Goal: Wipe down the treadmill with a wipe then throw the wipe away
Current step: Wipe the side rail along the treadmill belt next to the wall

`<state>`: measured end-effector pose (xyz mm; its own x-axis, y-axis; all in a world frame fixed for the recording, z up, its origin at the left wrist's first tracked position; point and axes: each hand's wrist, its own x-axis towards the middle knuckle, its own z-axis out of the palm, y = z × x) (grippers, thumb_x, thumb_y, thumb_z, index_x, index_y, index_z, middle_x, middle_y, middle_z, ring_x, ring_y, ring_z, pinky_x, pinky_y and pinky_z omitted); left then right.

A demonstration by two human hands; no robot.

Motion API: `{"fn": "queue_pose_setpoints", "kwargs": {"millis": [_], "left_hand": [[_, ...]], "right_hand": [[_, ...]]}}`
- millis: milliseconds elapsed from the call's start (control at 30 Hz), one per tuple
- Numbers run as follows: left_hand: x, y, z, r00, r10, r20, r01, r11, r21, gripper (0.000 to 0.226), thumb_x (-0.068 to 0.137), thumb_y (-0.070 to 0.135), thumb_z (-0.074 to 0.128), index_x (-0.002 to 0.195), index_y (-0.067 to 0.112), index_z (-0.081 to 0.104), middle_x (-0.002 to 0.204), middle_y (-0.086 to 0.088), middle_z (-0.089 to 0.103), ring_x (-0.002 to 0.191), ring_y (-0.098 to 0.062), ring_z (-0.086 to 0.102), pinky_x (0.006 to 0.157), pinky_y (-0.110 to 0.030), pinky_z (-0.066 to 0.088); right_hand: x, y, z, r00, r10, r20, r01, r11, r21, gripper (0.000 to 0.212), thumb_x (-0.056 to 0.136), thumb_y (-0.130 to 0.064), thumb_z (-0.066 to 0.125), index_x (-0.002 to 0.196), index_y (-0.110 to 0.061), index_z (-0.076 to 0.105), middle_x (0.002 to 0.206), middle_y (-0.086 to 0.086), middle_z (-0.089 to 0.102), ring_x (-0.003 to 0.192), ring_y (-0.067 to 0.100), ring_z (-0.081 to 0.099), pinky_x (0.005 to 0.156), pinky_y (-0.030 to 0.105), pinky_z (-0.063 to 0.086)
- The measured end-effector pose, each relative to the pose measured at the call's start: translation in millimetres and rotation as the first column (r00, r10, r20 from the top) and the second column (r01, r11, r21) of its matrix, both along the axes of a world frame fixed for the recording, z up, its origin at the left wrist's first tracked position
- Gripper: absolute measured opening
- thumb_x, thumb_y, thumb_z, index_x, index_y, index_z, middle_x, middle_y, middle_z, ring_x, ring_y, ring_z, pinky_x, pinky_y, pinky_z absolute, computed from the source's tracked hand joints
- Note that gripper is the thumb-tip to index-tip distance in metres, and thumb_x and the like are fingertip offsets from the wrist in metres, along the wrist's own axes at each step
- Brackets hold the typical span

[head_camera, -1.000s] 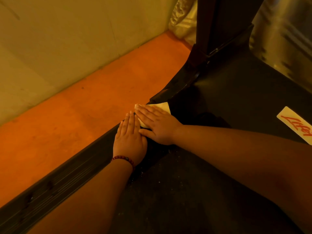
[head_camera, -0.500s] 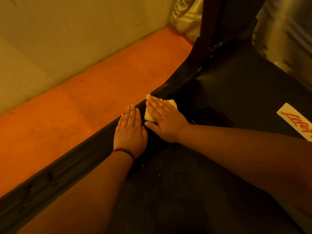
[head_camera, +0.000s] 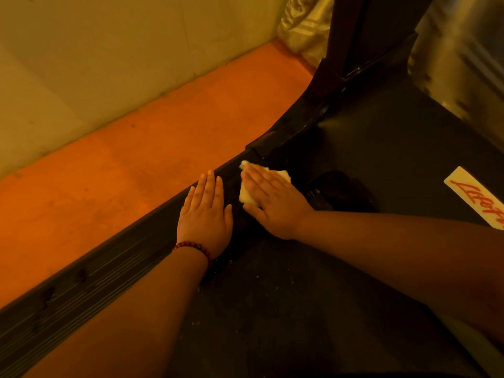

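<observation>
Wipe (head_camera: 264, 184) flat under right hand (head_camera: 275, 205), on treadmill (head_camera: 381, 148) side rail.

Orange floor (head_camera: 114, 184), pale wall (head_camera: 109, 50)

One view only: head-worn, wide-angle, aimed forward and steeply down from right above the treadmill (head_camera: 381, 148). Close range, so both forearms come in from the bottom edge, with left hand (head_camera: 204, 214) and right hand (head_camera: 275, 205) mid-frame. The side rail (head_camera: 90, 282) cuts diagonally from lower left. Floor (head_camera: 122, 181) and wall (head_camera: 109, 64) fill the upper left, upright post (head_camera: 362, 31) at top right.
</observation>
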<state>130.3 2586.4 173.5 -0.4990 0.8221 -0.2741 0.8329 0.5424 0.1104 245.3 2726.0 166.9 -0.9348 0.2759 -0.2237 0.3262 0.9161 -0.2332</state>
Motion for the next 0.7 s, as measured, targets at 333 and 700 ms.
{"fn": "queue_pose_setpoints", "kwargs": {"millis": [333, 700], "left_hand": [[-7.3, -4.2, 7.1, 0.998, -0.056, 0.020, 0.057, 0.998, -0.016, 0.060, 0.104, 0.038, 0.014, 0.151, 0.012, -0.012, 0.159, -0.007, -0.020, 0.146, -0.017, -0.016, 0.117, -0.032, -0.009], [-14.7, -24.7, 2.5, 0.999, -0.040, 0.000, 0.040, 0.999, 0.003, 0.061, 0.103, 0.041, 0.013, 0.151, 0.013, -0.013, 0.147, -0.001, -0.030, 0.139, -0.011, -0.023, 0.114, -0.030, -0.013]], "right_hand": [[1.3, -5.7, 1.1, 0.998, -0.051, 0.020, 0.051, 0.998, 0.039, 0.084, 0.087, -0.062, -0.003, 0.155, -0.014, 0.000, 0.162, 0.003, -0.007, 0.148, 0.015, -0.010, 0.119, 0.031, -0.008], [5.7, -11.2, -0.3, 0.997, -0.069, 0.024, 0.068, 0.997, 0.041, 0.086, 0.086, -0.068, -0.005, 0.154, -0.015, -0.003, 0.161, 0.002, -0.011, 0.147, 0.014, -0.013, 0.120, 0.034, -0.008]]}}
